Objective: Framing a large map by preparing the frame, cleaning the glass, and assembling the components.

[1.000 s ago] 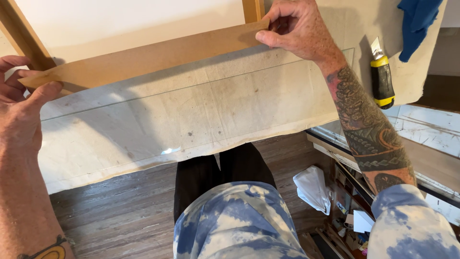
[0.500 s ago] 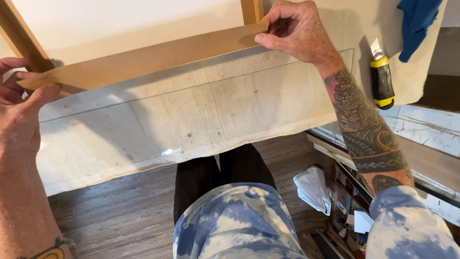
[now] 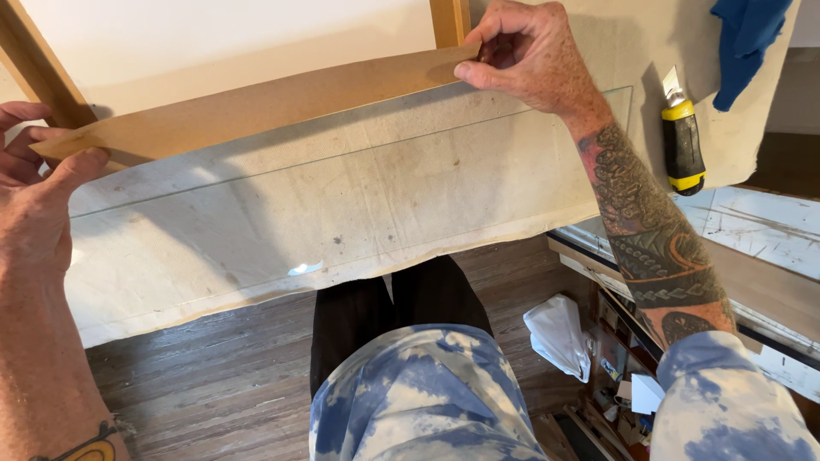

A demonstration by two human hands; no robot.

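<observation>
A long brown hardboard strip (image 3: 256,107) runs across the view, with a clear glass pane (image 3: 342,205) in front of it. My left hand (image 3: 34,196) grips the strip's left end, thumb on top. My right hand (image 3: 525,55) pinches the strip's right end near a wooden frame bar (image 3: 450,21). The pane's top edge lies along the strip; its lower edge hangs past the table's front. Whether the fingers also hold the glass is unclear.
A stained canvas cloth (image 3: 213,282) covers the table. A yellow and black utility knife (image 3: 683,141) lies at the right, a blue rag (image 3: 743,43) beyond it. Wooden floor, a white bag (image 3: 559,337) and clutter sit below right.
The strip and pane have shifted slightly toward me and lower in view. Both hands keep their hold on the ends.
</observation>
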